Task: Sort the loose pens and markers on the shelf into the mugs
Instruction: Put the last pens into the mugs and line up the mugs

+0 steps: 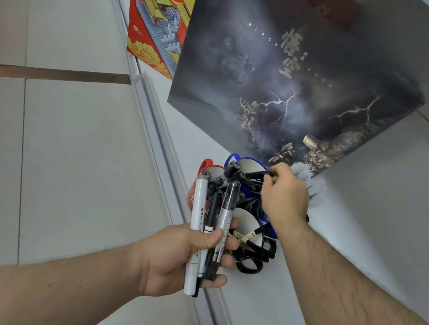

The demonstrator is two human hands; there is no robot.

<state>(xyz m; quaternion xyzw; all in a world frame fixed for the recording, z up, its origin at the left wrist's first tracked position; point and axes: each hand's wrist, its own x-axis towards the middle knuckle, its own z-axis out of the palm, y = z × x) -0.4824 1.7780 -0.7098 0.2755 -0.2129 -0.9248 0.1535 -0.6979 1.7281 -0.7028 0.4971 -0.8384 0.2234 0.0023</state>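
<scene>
Pens and markers: most already stand in the mugs at centre frame, on the white shelf (286, 287) running from top centre to lower right.

Largest first: dark poster box (293, 76) leans upright at upper centre, red box (159, 11) just behind it at upper left. Below them, blue-handled mug (247, 163) with black pens sticking out, red-handled mug (205, 166) touching it on the left, and a white mug with black handle (252, 249) lower down, holding a few pens.

Left hand (183, 259), lower centre, is clenched round a bundle of three markers (208, 235): one white, one thin black, one grey.

Right hand (284, 194) is over the blue-handled mug, fingertips pinching a black pen (258, 174) at the rim.

Step, by my read: dropping that pen into the blue-handled mug. Next move calls for letting go, then pulling one marker from the left-hand bundle and picking its mug. Mugs look crowded; tipping risk.
</scene>
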